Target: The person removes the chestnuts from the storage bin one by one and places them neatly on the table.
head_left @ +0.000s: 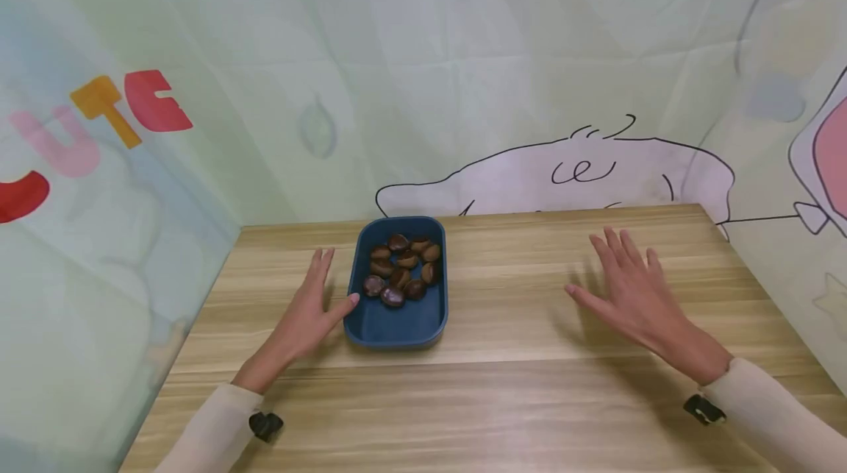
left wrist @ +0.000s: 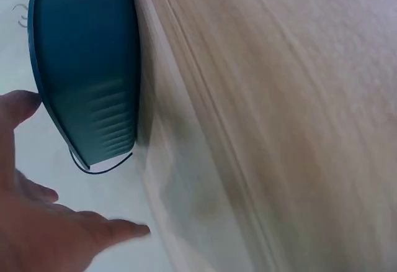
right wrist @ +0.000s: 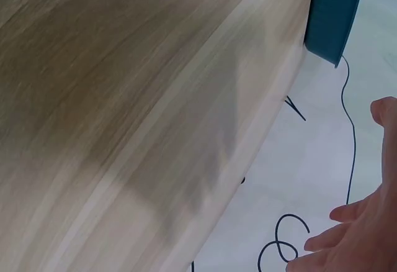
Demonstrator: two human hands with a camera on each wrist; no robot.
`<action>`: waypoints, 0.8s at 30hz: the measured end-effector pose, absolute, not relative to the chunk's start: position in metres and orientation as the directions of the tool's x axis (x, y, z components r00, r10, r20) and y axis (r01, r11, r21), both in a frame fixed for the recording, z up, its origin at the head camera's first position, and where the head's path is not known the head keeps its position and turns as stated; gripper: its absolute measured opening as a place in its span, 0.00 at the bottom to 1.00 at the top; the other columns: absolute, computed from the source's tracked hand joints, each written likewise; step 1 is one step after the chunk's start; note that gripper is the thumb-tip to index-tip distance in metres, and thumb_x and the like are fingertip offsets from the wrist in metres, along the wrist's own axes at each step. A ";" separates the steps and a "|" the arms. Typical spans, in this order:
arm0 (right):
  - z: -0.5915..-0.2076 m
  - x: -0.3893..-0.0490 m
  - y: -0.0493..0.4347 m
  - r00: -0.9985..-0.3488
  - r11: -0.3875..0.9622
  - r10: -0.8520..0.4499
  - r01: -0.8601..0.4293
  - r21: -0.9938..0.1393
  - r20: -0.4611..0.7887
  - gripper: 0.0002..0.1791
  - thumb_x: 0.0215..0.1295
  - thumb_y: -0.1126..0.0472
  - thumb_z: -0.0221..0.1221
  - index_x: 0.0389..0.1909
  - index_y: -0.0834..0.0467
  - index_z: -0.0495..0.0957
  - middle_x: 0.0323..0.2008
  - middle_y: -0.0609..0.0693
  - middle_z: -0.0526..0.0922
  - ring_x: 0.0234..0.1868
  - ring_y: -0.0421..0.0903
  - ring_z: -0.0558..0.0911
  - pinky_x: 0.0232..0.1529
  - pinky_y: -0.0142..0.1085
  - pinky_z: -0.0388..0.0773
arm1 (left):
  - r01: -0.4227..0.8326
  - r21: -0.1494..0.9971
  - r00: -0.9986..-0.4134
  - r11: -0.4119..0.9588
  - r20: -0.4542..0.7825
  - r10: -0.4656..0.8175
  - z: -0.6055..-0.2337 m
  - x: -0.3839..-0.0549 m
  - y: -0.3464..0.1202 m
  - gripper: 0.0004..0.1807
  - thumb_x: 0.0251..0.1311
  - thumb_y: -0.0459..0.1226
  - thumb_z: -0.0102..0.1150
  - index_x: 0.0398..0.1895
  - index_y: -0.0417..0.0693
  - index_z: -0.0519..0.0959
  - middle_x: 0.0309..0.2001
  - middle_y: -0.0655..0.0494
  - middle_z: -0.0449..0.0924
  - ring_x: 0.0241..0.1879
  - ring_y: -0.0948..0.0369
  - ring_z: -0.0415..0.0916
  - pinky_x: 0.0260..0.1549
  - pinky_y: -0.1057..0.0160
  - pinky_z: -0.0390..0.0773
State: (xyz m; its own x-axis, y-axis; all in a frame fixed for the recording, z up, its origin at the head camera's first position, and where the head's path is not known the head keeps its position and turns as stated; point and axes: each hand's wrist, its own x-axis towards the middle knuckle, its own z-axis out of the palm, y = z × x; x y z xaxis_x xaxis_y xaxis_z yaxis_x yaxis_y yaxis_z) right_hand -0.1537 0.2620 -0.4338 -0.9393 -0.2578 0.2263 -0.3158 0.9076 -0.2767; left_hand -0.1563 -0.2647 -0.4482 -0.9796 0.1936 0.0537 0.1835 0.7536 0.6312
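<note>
A dark blue rectangular tray (head_left: 395,329) with rounded corners stands near the table's back edge, left of the middle. Several glossy brown chestnuts (head_left: 400,279) lie in its far and middle part. Beside its left wall is my left hand (head_left: 306,322), fingers straight and thumb spread, the thumb tip right at the tray's rim. In the left wrist view that thumb (left wrist: 20,107) overlaps the edge of the tray (left wrist: 87,67). My right hand (head_left: 638,300) hovers over the table well to the right, fingers spread, holding nothing; its shadow falls on the wood.
The wood-grain table (head_left: 503,399) reaches back to a pale printed cloth (head_left: 410,105) with a line drawing and coloured letters. More of this cloth hangs at both sides. A dark band (head_left: 266,426) is at the left sleeve and another (head_left: 704,410) at the right.
</note>
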 end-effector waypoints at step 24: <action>-0.441 -0.162 0.225 -0.858 0.754 -0.300 -0.481 -0.447 0.417 0.42 0.71 0.50 0.70 0.78 0.68 0.70 0.74 0.69 0.73 0.76 0.69 0.69 0.75 0.69 0.63 | -0.007 1.000 -0.996 -0.023 -0.005 0.092 -0.466 -0.170 -0.270 0.32 0.86 0.31 0.47 0.86 0.30 0.55 0.84 0.31 0.58 0.68 0.67 0.79 0.63 0.63 0.82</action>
